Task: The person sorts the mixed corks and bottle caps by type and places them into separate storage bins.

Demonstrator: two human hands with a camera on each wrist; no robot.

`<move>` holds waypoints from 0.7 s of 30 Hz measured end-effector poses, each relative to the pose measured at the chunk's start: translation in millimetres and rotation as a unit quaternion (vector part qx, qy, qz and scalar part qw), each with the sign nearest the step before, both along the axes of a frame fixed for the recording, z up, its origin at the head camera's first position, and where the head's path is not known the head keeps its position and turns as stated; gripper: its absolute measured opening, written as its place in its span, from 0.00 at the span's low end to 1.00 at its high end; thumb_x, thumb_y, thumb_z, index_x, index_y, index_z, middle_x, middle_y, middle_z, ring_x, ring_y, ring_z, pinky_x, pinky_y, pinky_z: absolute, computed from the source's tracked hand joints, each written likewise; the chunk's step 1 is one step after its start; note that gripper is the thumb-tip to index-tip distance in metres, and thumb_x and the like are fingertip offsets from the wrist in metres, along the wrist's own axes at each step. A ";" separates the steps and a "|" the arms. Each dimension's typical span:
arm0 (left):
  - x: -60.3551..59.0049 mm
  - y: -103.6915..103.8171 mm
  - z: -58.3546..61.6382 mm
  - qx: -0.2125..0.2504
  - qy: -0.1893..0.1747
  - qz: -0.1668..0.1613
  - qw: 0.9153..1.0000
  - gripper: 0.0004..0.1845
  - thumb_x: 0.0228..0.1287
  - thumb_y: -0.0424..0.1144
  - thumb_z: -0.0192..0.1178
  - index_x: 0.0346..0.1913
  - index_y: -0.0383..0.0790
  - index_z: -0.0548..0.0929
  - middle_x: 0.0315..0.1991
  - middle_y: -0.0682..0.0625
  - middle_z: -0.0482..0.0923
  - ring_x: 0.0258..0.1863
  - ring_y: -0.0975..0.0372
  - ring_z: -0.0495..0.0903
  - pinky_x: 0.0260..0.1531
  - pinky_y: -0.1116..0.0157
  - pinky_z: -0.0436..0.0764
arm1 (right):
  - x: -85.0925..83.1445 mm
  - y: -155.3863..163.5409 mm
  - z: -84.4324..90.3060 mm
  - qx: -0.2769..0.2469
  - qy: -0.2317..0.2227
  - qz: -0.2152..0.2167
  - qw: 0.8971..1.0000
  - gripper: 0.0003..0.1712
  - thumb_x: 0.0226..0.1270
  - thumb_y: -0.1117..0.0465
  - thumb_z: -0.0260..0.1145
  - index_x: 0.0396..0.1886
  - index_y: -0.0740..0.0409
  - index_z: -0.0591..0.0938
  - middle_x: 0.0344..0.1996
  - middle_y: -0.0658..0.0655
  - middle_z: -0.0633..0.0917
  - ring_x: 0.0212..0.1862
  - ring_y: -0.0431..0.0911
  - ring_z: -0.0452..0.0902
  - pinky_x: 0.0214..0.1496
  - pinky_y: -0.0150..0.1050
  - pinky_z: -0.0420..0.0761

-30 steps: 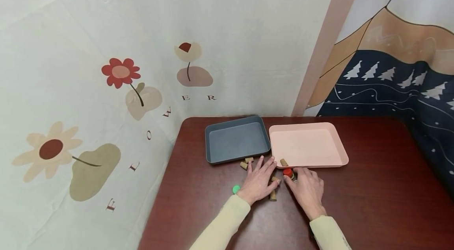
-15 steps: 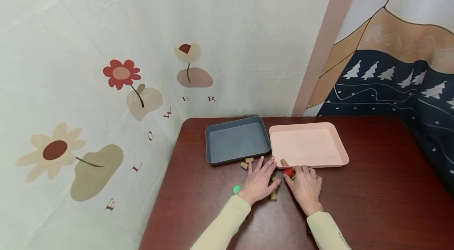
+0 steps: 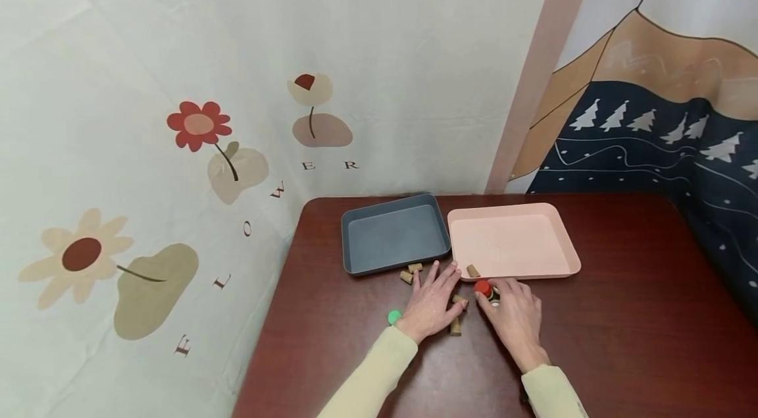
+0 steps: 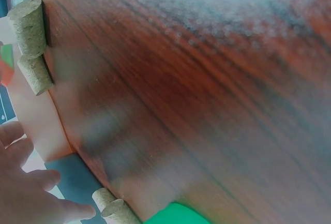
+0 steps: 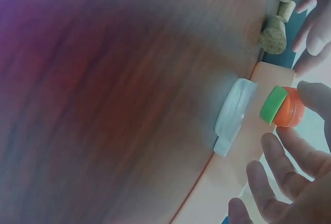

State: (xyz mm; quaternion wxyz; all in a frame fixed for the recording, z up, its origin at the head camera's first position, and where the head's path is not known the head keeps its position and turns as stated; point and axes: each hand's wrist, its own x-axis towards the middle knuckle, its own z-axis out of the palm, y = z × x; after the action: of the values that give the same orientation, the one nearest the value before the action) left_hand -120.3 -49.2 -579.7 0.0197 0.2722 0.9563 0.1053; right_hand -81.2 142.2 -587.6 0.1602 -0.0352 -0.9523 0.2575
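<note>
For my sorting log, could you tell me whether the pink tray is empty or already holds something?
Empty. The pink tray shows only bare floor inside in the head view; the nearest cork lies on the table against its front rim, outside it.
</note>
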 end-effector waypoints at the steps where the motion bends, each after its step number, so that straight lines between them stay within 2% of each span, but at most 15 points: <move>1: -0.1 0.1 -0.1 0.001 0.001 0.000 1.000 0.34 0.78 0.60 0.51 0.79 0.49 0.67 0.82 0.56 0.57 0.80 0.49 0.56 0.68 0.33 0.62 | 0.8 1.0 0.9 -0.003 0.004 0.000 1.000 0.24 0.58 0.50 0.81 0.48 0.59 0.88 0.46 0.63 0.86 0.54 0.65 0.77 0.53 0.68 0.72; 15: -0.3 1.5 -4.9 -0.007 -0.003 0.004 1.000 0.35 0.78 0.61 0.51 0.80 0.50 0.66 0.82 0.57 0.55 0.81 0.50 0.55 0.69 0.33 0.61 | 5.8 13.1 19.0 -0.044 0.063 -0.004 0.997 0.24 0.56 0.54 0.82 0.48 0.62 0.88 0.44 0.64 0.86 0.52 0.65 0.78 0.50 0.67 0.72; 21: 0.3 1.6 -4.1 -0.013 -0.003 0.004 1.000 0.35 0.78 0.61 0.50 0.80 0.50 0.66 0.82 0.57 0.55 0.81 0.50 0.54 0.69 0.33 0.61 | 4.2 17.3 25.2 -0.049 0.070 -0.004 0.996 0.24 0.57 0.56 0.82 0.49 0.63 0.87 0.45 0.65 0.86 0.51 0.65 0.79 0.50 0.67 0.72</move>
State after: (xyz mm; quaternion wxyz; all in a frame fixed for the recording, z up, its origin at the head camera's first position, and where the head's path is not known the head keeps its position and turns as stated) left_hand -120.0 -47.5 -583.8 0.0257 0.2676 0.9586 0.0936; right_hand -77.0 159.5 -562.5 0.2257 -0.0286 -0.9246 0.3054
